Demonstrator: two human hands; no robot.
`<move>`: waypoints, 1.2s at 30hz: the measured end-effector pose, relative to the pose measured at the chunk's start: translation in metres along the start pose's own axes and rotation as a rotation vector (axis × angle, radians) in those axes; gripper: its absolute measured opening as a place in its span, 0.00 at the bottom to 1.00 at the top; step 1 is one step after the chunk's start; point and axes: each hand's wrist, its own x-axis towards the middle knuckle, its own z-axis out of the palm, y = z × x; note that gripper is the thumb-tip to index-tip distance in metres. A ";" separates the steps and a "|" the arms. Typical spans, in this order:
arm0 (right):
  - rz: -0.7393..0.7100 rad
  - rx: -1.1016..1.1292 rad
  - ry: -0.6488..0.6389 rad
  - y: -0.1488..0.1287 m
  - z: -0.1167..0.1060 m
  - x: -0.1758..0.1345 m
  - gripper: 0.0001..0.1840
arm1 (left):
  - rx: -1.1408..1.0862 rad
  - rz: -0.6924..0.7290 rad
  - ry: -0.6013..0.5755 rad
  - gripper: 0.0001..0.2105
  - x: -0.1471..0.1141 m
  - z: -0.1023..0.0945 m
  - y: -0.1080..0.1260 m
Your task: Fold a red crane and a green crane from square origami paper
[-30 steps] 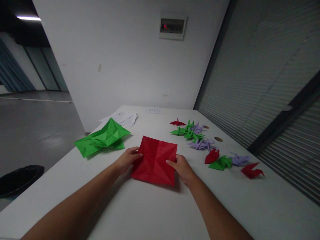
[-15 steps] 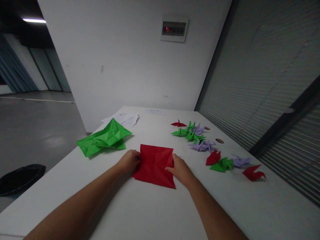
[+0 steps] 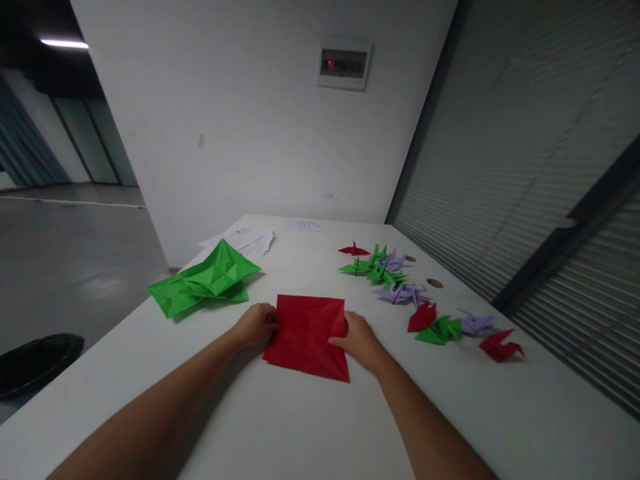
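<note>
A creased square of red paper point(image 3: 307, 339) is in front of me, over the white table point(image 3: 280, 427). My left hand point(image 3: 257, 325) grips its left edge with the fingers curled in. On the opposite edge, my right hand point(image 3: 357, 339) pinches the paper, thumb on the face toward me and the fingers behind it, partly hidden. Left of the red paper lie creased sheets of green paper point(image 3: 213, 277), overlapping one another. To the right stand folded paper cranes in red point(image 3: 500, 345), green point(image 3: 440, 329) and purple point(image 3: 477, 323).
Several more folded cranes point(image 3: 383, 270) cluster farther back on the right. White printed sheets point(image 3: 247, 240) lie at the far left of the table. A black-lined bin point(image 3: 40, 360) stands on the floor at left. Window blinds point(image 3: 550, 200) border the right side.
The whole view has shifted slightly, so everything sits a little lower and farther left. Both hands keep their hold on the red paper, which looks almost the same.
</note>
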 end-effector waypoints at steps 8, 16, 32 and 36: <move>-0.151 0.415 -0.124 -0.006 -0.010 -0.002 0.07 | -0.077 0.068 -0.096 0.07 -0.003 -0.009 -0.001; -0.191 0.403 -0.306 -0.012 -0.021 -0.011 0.09 | -0.125 0.223 -0.094 0.11 -0.002 -0.012 -0.003; -0.220 0.333 -0.360 -0.004 -0.024 -0.014 0.15 | 0.123 0.345 -0.053 0.19 -0.003 -0.013 0.001; -0.276 0.283 -0.390 -0.003 -0.022 -0.013 0.14 | 0.187 0.503 -0.089 0.15 -0.014 -0.007 0.038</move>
